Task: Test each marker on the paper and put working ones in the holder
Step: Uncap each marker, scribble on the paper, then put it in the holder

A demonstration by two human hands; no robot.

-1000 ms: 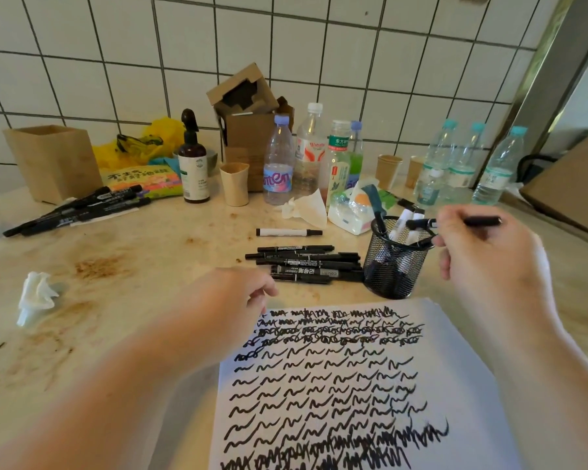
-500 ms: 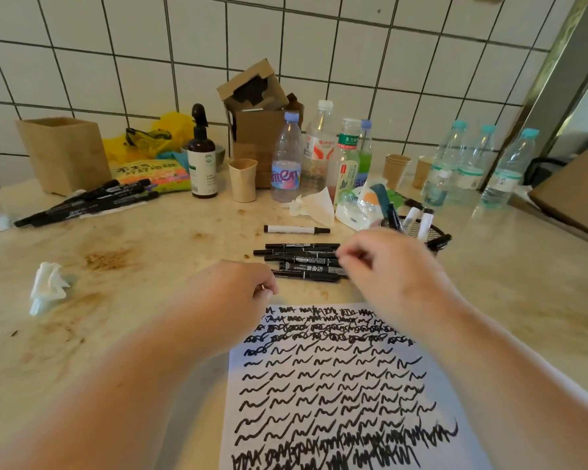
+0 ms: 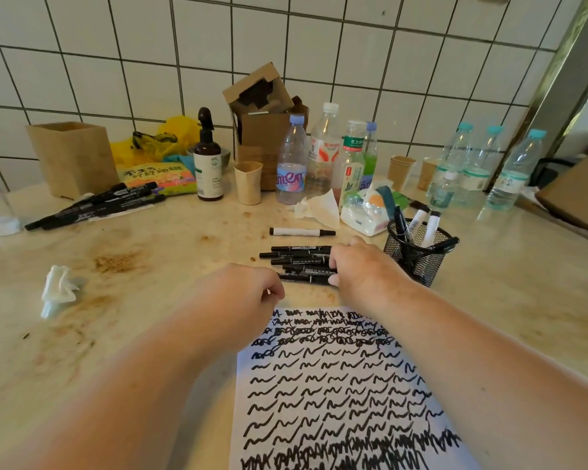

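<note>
Fingers (image 3: 333,262) of the right hand (image 3: 360,269) curl onto the pile of black markers (image 3: 299,262); the mesh holder (image 3: 418,256) stands just right. Left hand (image 3: 241,293) fingers are loosely curled, holding nothing, above the scribbled paper (image 3: 336,385).

Left hand (image 3: 241,293) loosely curled, knuckles up, right hand (image 3: 360,266) reached forward, fingers bent down, both forearms extended

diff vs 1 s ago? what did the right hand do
The right hand let go of the black marker it held over the mesh holder; that marker now leans on the holder's rim. The hand then swung left and down onto the pile of black markers, fingers on its right ends; a grip isn't visible. The left hand stayed loosely curled above the scribbled paper. The white marker is unmoved.
</note>
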